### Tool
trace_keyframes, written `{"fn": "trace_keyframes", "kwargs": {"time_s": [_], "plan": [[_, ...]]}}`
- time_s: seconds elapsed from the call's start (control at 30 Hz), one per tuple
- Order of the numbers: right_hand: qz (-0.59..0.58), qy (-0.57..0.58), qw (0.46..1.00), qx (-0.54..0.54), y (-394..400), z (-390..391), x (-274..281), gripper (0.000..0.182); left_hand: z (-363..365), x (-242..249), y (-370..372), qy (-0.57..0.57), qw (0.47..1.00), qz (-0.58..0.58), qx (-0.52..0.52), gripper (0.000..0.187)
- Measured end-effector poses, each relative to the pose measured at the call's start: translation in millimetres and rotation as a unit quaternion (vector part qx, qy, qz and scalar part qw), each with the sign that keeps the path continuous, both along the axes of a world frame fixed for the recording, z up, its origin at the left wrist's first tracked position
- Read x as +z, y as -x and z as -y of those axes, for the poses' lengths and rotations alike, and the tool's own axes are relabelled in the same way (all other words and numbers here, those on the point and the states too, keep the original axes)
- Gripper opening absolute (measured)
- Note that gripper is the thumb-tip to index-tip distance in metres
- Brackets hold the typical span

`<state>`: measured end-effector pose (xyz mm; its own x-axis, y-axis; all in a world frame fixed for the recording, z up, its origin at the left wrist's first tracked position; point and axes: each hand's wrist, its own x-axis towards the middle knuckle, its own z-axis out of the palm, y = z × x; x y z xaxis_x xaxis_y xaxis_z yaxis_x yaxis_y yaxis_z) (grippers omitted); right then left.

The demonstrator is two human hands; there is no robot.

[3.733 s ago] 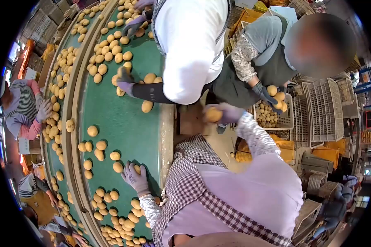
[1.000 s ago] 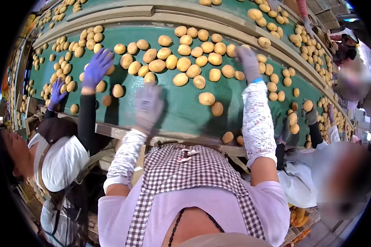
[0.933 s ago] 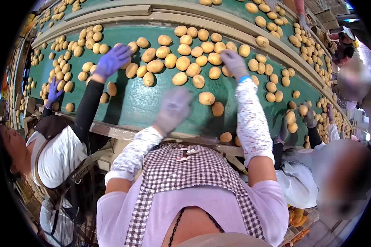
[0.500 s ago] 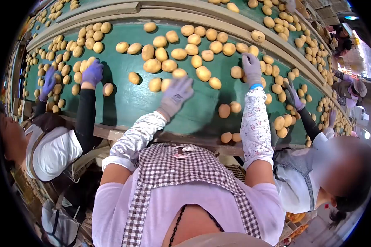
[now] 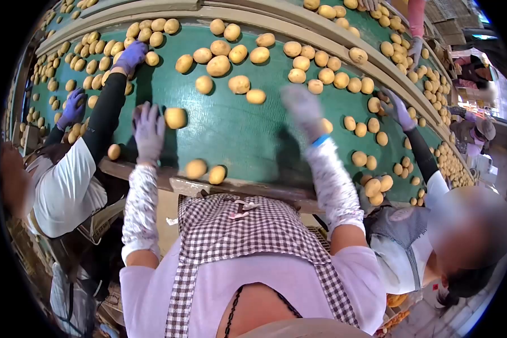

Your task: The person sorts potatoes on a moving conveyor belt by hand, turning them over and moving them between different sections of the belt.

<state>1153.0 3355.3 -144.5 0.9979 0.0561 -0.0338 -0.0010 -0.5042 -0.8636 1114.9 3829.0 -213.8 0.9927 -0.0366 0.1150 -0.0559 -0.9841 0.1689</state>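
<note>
On the green conveyor belt (image 5: 236, 135) in front of the person, loose yellow potatoes lie scattered, thickest along the far side and thinner toward the near wooden edge (image 5: 208, 186). The left hand (image 5: 148, 130), in a pale grey glove, lies flat over the belt with its fingers (image 5: 152, 112) spread and pointing away; it grips nothing. One potato (image 5: 175, 118) sits just beside those fingertips on their right, close but, as far as can be seen, not held. The right hand (image 5: 302, 109), also gloved, is blurred over the middle of the belt; it seems to be spread with the palm down, and whether it has anything under it cannot be told. A small potato (image 5: 327, 125) lies just beside its wrist, near the blue cuff (image 5: 320, 140). Two more potatoes (image 5: 206, 171) rest against the near edge, between the two patterned sleeves. At the left a co-worker in a white top reaches a dark-sleeved arm far across the belt, a purple-gloved hand (image 5: 132, 54) resting on the potatoes there, the other purple glove (image 5: 73, 107) lower at the left rim. At the right another person's gloved hand (image 5: 399, 111) lies among potatoes near the belt's far rail (image 5: 377, 62).
</note>
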Motion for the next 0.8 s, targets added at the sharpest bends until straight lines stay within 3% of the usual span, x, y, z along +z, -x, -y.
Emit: {"fn": "trace_keyframes", "kwargs": {"time_s": [0.03, 0.07, 0.13, 0.17, 0.2, 0.3, 0.33, 0.4, 0.43, 0.47, 0.5, 0.57, 0.63, 0.7, 0.77, 0.8], "plan": [[0.013, 0.026, 0.991, -0.13, -31, 47, -7, 0.018, 11, -4, 11, 0.006, 1.0, 0.015, -0.014, 0.055], [0.068, 0.133, 0.965, -0.214, -58, 112, -18, 0.02, 24, 3, 19, 0.099, 0.995, 0.011, -0.024, 0.058], [0.064, 0.271, 0.904, -0.325, -98, 228, -40, 0.027, 56, 14, 31, 0.232, 0.972, -0.016, -0.042, 0.063], [0.031, 0.283, 0.895, -0.344, -108, 266, -50, 0.031, 65, 21, 35, 0.269, 0.961, -0.042, -0.05, 0.065], [-0.01, 0.248, 0.905, -0.347, -113, 278, -51, 0.039, 70, 30, 35, 0.171, 0.98, -0.04, -0.091, 0.065], [-0.105, 0.268, 0.89, -0.354, -126, 279, -81, 0.037, 98, 54, 41, 0.177, 0.966, -0.07, -0.174, 0.064], [-0.065, 0.294, 0.886, -0.353, -122, 257, -84, 0.036, 110, 50, 44, 0.173, 0.967, -0.069, -0.172, 0.064], [-0.01, 0.377, 0.864, -0.333, -105, 141, -39, 0.031, 117, 50, 47, 0.096, 0.943, -0.126, -0.294, 0.06], [0.121, 0.308, 0.908, -0.255, -98, 111, -52, 0.026, 114, 37, 51, 0.092, 0.943, -0.124, -0.295, 0.06], [0.18, 0.335, 0.917, -0.119, -98, 96, -81, 0.023, 116, 19, 62, 0.069, 0.938, -0.117, -0.319, 0.059], [0.045, 0.171, 0.976, -0.129, -76, 15, -25, 0.023, 116, 10, 67, 0.048, 0.931, -0.109, -0.344, 0.058], [0.081, 0.08, 0.993, 0.008, -70, -45, -33, 0.024, 105, 15, 58, 0.037, 0.925, -0.131, -0.354, 0.059], [0.138, 0.109, 0.984, 0.024, -79, -90, -33, 0.026, 83, 6, 46, -0.023, 0.954, -0.08, -0.288, 0.057], [0.1, 0.104, 0.989, 0.036, -106, -122, -39, 0.03, 53, 16, 30, -0.025, 0.968, -0.079, -0.236, 0.057], [0.06, 0.101, 0.992, 0.045, -132, -160, -49, 0.034, 16, 23, 13, 0.051, 0.986, -0.11, -0.112, 0.058], [0.014, 0.246, 0.967, 0.059, -142, -184, -55, 0.045, -2, 18, 6, 0.014, 0.992, -0.072, -0.101, 0.059]]}}
